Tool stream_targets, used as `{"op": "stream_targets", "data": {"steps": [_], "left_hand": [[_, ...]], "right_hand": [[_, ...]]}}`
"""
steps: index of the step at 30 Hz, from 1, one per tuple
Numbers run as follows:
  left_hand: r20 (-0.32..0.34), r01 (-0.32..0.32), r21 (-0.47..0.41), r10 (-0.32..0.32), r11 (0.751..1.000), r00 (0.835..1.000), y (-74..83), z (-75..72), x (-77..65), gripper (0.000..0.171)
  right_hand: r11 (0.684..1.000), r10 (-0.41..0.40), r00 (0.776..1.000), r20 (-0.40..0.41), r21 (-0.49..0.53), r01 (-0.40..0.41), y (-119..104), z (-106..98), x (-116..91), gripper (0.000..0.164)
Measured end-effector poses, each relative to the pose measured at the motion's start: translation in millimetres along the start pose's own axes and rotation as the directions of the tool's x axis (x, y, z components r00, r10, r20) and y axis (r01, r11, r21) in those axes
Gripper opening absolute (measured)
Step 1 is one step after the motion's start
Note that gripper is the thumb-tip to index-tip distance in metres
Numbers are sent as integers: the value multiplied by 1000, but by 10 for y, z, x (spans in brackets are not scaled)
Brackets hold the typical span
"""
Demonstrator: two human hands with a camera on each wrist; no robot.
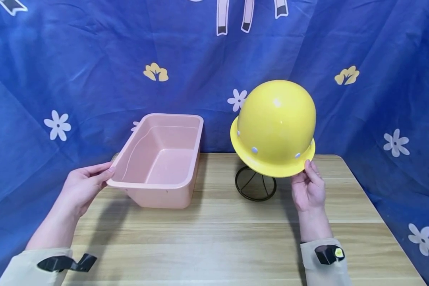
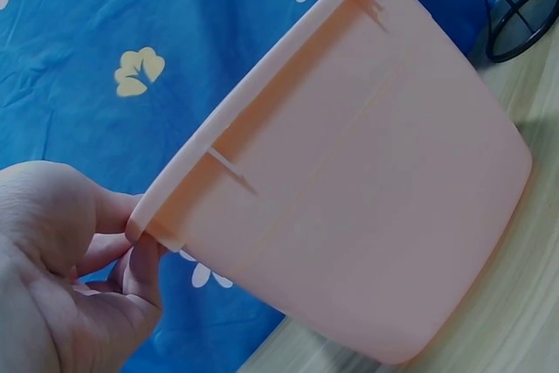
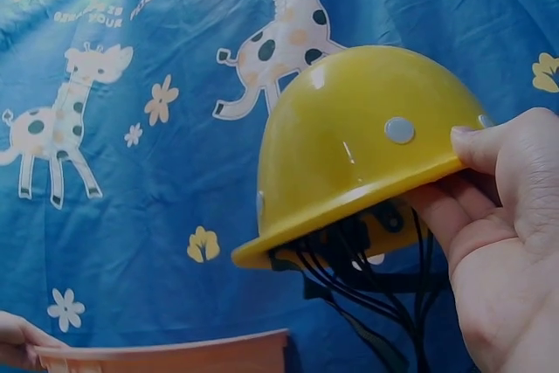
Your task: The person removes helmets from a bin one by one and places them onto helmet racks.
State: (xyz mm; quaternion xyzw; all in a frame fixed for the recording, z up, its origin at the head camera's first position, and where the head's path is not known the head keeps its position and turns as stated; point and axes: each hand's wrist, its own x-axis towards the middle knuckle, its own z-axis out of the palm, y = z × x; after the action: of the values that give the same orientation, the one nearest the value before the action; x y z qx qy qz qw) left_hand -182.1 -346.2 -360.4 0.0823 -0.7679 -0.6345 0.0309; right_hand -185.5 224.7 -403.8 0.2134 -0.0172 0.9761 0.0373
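Observation:
My left hand (image 1: 82, 184) pinches the near left rim corner of a pink plastic tub (image 1: 161, 197), thumb on top and fingers below, as the left wrist view shows. The tub sits on the left of the table with its mouth up. On the right, my right hand (image 1: 309, 190) grips a yellow hard hat (image 1: 277, 123) by its brim. The hat is held dome up, tilted, over a black wire stand (image 1: 256, 199). Only the round base of that stand shows in the head view. Dark straps (image 3: 354, 329) hang beneath the hat in the right wrist view.
A wood-grain table (image 1: 214, 246) lies under everything, its right edge slanting toward me. Behind it and at both sides hangs a blue curtain (image 1: 103, 47) printed with flowers and giraffes. The tub and the stand are apart on the table.

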Motion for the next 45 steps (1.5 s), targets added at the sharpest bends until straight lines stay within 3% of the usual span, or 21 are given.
{"op": "stream_targets", "data": {"steps": [10,16,25,28,32,40,43,45], "left_hand": [[-23,-26,65,28,998,999,2,114,20,62],[-39,-17,-14,17,1000,999,34,217,8,61],[-86,-8,50,12,999,996,66,308,-9,57],[-102,4,34,0,999,995,72,316,-13,58],[-115,9,84,1,996,993,99,331,-27,55],[-62,0,243,16,970,998,95,238,-23,59],[-22,-8,223,13,975,1000,96,204,-27,65],[0,-16,151,17,988,1000,115,181,-28,68]], "right_hand": [[995,23,999,-23,-93,-25,-109,-11,11,33],[994,30,999,-38,-101,-33,-167,-8,0,35],[992,24,999,-48,-122,-29,-216,-13,-14,32],[991,27,998,-61,-127,-34,-227,-18,-20,33],[993,26,992,-121,-115,-40,-246,-22,-33,32],[986,24,975,-219,-159,-60,-382,-75,-92,27],[975,23,967,-253,-209,-78,-506,-81,-144,28],[964,14,961,-275,-252,-86,-607,-62,-186,29]]}}
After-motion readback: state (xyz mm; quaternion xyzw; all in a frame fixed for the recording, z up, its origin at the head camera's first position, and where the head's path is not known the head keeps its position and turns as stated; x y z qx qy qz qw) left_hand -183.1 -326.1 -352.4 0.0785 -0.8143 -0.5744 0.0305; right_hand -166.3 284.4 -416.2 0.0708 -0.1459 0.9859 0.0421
